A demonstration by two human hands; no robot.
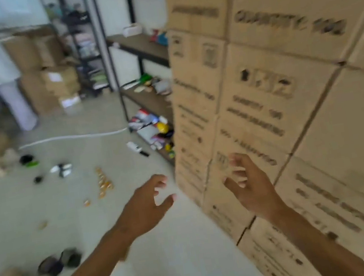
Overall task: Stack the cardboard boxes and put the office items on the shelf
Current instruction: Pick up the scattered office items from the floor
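Head view shows both hands empty with fingers spread and loosely curled, the left hand (148, 202) over the floor, the right hand (249, 184) just before the stacked cardboard boxes (265, 101) at right, the shelf (139, 47) farther behind, small items (104, 182) scattered at left.
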